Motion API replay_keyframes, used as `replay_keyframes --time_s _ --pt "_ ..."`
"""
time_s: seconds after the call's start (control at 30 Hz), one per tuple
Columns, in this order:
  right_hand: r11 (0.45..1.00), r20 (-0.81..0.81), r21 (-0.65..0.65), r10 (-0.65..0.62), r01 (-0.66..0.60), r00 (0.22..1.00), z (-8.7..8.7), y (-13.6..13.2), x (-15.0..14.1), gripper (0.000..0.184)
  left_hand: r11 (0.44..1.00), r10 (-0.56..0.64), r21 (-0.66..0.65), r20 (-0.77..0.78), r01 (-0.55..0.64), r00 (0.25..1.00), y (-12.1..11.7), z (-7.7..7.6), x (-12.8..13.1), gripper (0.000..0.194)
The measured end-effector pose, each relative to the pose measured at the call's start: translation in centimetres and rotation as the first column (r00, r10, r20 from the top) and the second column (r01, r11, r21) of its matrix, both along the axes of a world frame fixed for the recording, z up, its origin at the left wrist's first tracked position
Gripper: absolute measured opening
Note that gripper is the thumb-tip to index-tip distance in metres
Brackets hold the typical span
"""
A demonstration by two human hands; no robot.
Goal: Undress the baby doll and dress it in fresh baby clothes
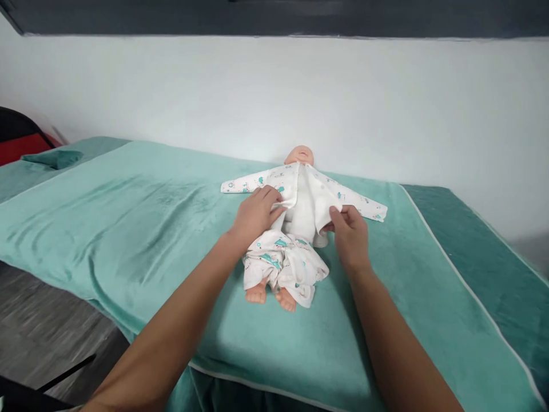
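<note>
A baby doll (299, 154) lies on its back with its head toward the wall and its bare feet toward me. It wears a white baby shirt (352, 197) with teal prints, open down the front, its sleeves spread to both sides. White cloth shows in the opening. Matching printed trousers (274, 256) sit bunched over the legs. At the left front panel, my left hand (258, 213) is closed with thumb and fingers on the shirt's lower edge. Opposite it, my right hand (350, 233) pinches the corner of the right panel, held out from the body.
A teal blanket (141, 217) with a pale edge covers the bed, with some wrinkles at the left. The white wall (193, 91) stands right behind the doll's head. A red and black object (21, 140) is at the far left, and grey floor (38, 309) shows below.
</note>
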State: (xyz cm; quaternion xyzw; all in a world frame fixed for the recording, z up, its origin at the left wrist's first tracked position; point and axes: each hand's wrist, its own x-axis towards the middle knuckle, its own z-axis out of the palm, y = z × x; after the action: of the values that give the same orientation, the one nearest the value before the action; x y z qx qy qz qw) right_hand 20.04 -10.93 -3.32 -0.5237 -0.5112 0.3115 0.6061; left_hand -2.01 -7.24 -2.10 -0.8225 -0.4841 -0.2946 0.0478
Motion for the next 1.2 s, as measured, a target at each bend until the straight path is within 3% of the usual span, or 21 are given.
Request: replay_keyframes --time_s 0.1,0.17,0.2,0.27,0.37,0.47,0.53,0.6,0.67,0.73,0.8,0.83,0.9,0.97,1.03,1.1,1.2 --pt "0.996 -0.250 -0.025 -0.093 0.090 0.964 -0.4 -0.3 1.9 0.030 0.999 -0.025 -0.025 -0.035 0.024 0.999 0.3 -0.1 0.0 0.035" --pt "0.970 -0.237 -0.068 -0.242 0.233 0.941 -0.6 -0.9 3.9 0.026 1.000 0.017 -0.020 -0.082 -0.018 0.996 0.3 0.1 0.3 0.037" --pt "0.944 -0.159 -0.103 -0.327 0.314 0.931 -0.7 -1.4 5.0 0.022 0.999 0.043 -0.012 -0.109 -0.045 0.993 0.3 0.2 0.5 0.035" --pt "0.865 0.159 -0.188 -0.441 0.466 0.883 -0.9 -2.4 7.2 0.019 0.996 0.092 0.004 -0.163 -0.092 0.982 0.3 0.5 0.9 0.034" --pt "0.745 0.623 -0.269 -0.349 0.611 0.700 -0.9 -3.7 9.0 0.025 0.991 0.130 0.020 -0.214 -0.129 0.968 0.4 0.6 0.9 0.043" --pt "0.698 0.774 -0.266 -0.256 0.665 0.578 -0.8 -4.3 8.4 0.027 0.987 0.163 0.024 -0.186 -0.162 0.969 0.6 0.3 0.5 0.050" --pt "0.727 0.779 -0.221 -0.270 0.650 0.566 -0.9 -4.4 7.3 0.035 0.985 0.175 0.020 -0.137 -0.174 0.975 0.8 -0.1 0.2 0.052" --pt "0.801 0.735 -0.130 -0.318 0.585 0.599 -1.1 -4.5 6.0 0.043 0.984 0.175 0.008 -0.072 -0.175 0.982 0.8 -0.6 0.0 0.053" --pt "0.892 0.654 -0.061 -0.304 0.448 0.693 -1.3 -4.5 4.8 0.045 0.987 0.161 -0.014 0.029 -0.161 0.986 0.9 -1.3 -0.3 0.050" --pt "0.970 0.555 -0.067 -0.157 0.232 0.817 -1.5 -4.4 3.6 0.042 0.992 0.124 -0.039 0.204 -0.118 0.971 1.1 -1.9 -0.6 0.043" --pt "0.990 0.454 -0.141 0.092 -0.030 0.886 -1.4 -4.3 2.6 0.037 0.994 0.099 -0.081 0.473 -0.069 0.875 1.5 -2.5 -1.1 0.029" --pt "0.972 0.408 -0.181 0.212 -0.149 0.888 -1.4 -4.3 2.2 0.035 0.992 0.109 -0.115 0.623 -0.047 0.774 1.8 -2.8 -1.3 0.021" --pt "0.919 0.322 -0.232 0.383 -0.320 0.866 -1.2 -4.2 1.8 0.032 0.981 0.163 -0.191 0.874 0.015 0.458 2.5 -3.3 -1.9 0.017" --pt "0.880 0.247 -0.243 0.464 -0.409 0.851 -1.1 -4.3 1.7 0.030 0.963 0.231 -0.244 0.966 0.111 0.118 3.2 -3.8 -2.5 0.027" --pt "0.853 0.190 -0.237 0.509 -0.464 0.839 -0.9 -4.5 1.9 0.026 0.945 0.289 -0.269 0.953 0.188 -0.089 3.6 -4.2 -3.1 0.033" --pt "0.825 0.167 -0.228 0.556 -0.517 0.814 -0.7 -4.7 2.0 0.021 0.932 0.341 -0.317 0.932 0.176 -0.126 3.4 -4.6 -3.8 0.032" --pt "0.785 0.147 -0.209 0.614 -0.583 0.775 -0.6 -4.9 2.1 0.019 0.916 0.401 -0.400 0.916 -0.019 0.005 2.5 -5.1 -5.0 0.026"
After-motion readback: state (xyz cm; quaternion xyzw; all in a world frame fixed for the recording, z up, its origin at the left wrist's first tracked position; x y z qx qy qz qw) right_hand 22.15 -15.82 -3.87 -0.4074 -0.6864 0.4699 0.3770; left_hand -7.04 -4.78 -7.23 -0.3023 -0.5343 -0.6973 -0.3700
